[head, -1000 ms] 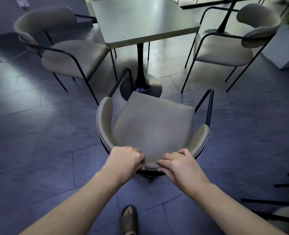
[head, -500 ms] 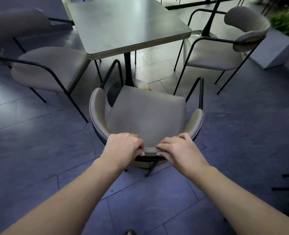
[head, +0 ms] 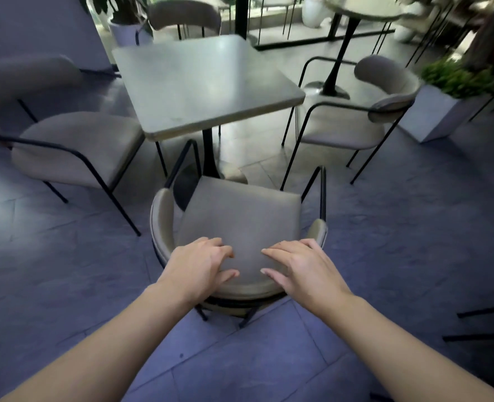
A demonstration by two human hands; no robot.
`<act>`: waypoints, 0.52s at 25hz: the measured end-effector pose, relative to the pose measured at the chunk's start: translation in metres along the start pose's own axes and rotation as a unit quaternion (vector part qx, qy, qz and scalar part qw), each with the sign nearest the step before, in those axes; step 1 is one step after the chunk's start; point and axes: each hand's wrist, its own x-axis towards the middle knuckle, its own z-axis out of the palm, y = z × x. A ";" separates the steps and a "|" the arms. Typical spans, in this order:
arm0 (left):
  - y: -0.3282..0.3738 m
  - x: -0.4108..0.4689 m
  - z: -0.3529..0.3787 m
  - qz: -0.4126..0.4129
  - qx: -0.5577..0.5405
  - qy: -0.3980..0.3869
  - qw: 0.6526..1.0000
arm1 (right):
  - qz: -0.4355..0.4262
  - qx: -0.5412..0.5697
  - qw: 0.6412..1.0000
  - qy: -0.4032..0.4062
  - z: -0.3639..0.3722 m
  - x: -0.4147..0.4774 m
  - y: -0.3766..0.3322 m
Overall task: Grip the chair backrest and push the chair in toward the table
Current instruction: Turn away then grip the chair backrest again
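Whole shot is a bit smeary, so fine detail is hard to make out. The curved backrest [head: 240,288] of the nearest chair [head: 240,224] is mostly covered by the two hands, and its back legs only peek out just under them. The left hand [head: 199,268] and right hand [head: 300,268] both sit on top of the backrest with fingers spread and loosened, thumbs out on the near side, not clamped around it. I can't tell how much of each palm actually touches the padding.

The chair stands on the near side of the square table [head: 205,82]. Its seat front reaches the table's black pedestal base [head: 211,158] but isn't tucked under the top.

Floor [head: 66,271] is dark grey-blue tile. More matching chairs sit left, right and beyond the table; the left chair [head: 66,146] is cut off at the edge. A white planter [head: 440,111] with greenery is off to the table's right. No readable writing anywhere.
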 end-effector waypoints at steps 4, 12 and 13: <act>0.019 0.041 -0.119 0.012 0.020 0.074 0.997 | 0.022 -0.029 0.995 0.091 -0.117 0.045 0.003; 0.114 0.115 -0.326 0.033 0.038 0.167 0.985 | 0.054 -0.035 0.981 0.185 -0.337 0.087 0.050; 0.126 0.121 -0.338 0.033 0.041 0.174 0.983 | 0.055 -0.033 0.980 0.191 -0.353 0.087 0.060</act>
